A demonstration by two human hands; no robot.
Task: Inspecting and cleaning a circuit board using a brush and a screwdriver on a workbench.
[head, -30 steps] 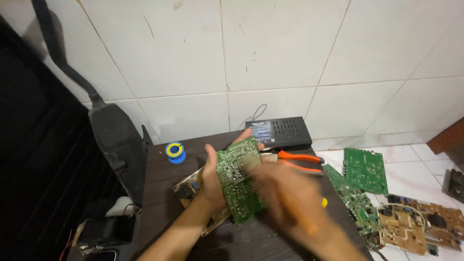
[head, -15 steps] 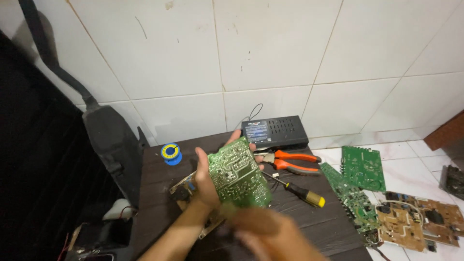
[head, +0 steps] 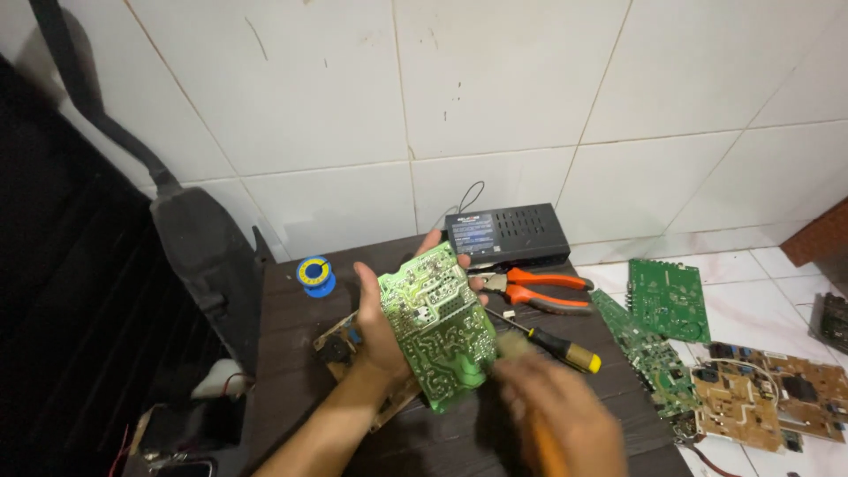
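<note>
Green circuit board (head: 439, 329) is being held solder-side up above the dark counter (head: 291, 371) | head view: left hand (head: 382, 322) is gripping it, fingers curling around both edges | right hand (head: 556, 411) is blurring just beside the board's lower corner, its grip unreadable | screwdriver (head: 552, 343) and orange pliers (head: 539, 290) are lying near, behind.

The right hand (head: 552, 411) is a motion blur, so its grip cannot be made out. The green circuit board (head: 437, 327) hides the left hand's (head: 380, 322) palm. A brown board (head: 768, 402) at right is cut off.
</note>
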